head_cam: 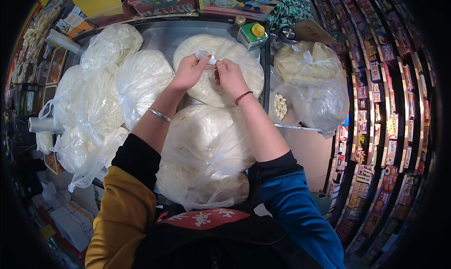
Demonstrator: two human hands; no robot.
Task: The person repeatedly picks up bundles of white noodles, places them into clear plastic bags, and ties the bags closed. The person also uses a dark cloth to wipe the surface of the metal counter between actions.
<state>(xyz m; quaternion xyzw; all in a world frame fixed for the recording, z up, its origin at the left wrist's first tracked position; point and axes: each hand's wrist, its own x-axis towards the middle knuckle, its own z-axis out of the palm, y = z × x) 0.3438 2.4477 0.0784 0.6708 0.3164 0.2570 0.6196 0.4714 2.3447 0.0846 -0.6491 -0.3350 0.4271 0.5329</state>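
A large round clear plastic bag of pale noodles (218, 89) lies at the back middle of a metal counter. Over its top, my left hand (192, 70) pinches the gathered plastic between thumb and finger. Close beside it, my right hand (228, 77) pinches the same plastic, fingertips nearly touching those of the left. Nearer my body, beneath my forearms, sits another full clear bag (208, 138) with its loose plastic gathered on top. The exact shape of the plastic between my fingers is partly hidden.
Several filled clear bags (95, 96) crowd the counter's left side, by two plastic rolls (63, 41). A green-and-white carton with a yellow toy duck (258, 30) stands at the back right. Right of the counter are a tub of pale pieces (287, 105), more bags (312, 63) and packed shelves (384, 110).
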